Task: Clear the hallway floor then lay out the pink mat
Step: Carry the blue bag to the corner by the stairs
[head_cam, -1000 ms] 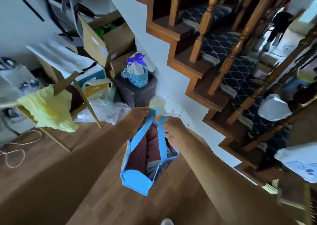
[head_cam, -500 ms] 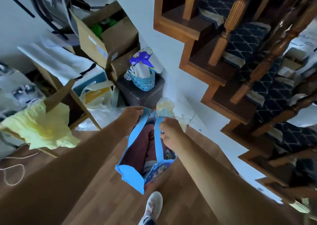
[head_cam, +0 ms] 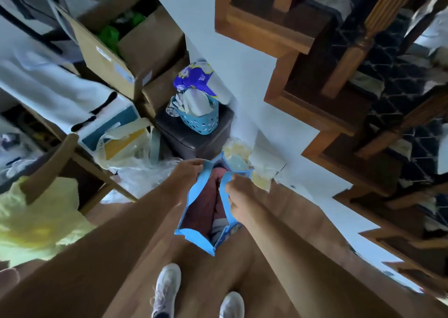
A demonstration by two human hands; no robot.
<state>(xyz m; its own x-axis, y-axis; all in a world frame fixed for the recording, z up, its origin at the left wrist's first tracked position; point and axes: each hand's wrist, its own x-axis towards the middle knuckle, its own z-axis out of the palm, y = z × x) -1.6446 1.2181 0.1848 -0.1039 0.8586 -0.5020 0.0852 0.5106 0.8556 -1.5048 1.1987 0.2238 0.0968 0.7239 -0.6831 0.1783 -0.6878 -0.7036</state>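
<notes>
fingers [head_cam: 196, 164] on the left hand [head_cam: 186, 174] are curled tight round one strap of the blue tote bag [head_cam: 194, 239], and the right hand [head_cam: 240, 196] is doing the same on the other strap, thumb and fingers pinched closed on it. so both hands are gripping, one strap each, with the mouth of the bag pulled open between them. the bag hangs from the straps over the wood floor [head_cam: 291, 211], just ahead of a pair of white trainers [head_cam: 167, 288]. can't really tell if the bottom touches the floor. inside there's something dark red [head_cam: 198, 211], cloth by the look of it, plus some paler stuff lower down that's too blurry to call.

just past the bag there's a dark box-shaped stool [head_cam: 194, 143] up against the white side of the staircase [head_cam: 310, 114], with a little blue basket [head_cam: 203, 122] sitting on top, stuffed with white bits, and a purple packet [head_cam: 194, 78] behind it. left of that: stacked cardboard boxes [head_cam: 109, 58], clear plastic bags [head_cam: 138, 174] on the floor, and a yellow cloth [head_cam: 36, 220] draped over a wooden frame [head_cam: 48, 162] at the far left.
</notes>
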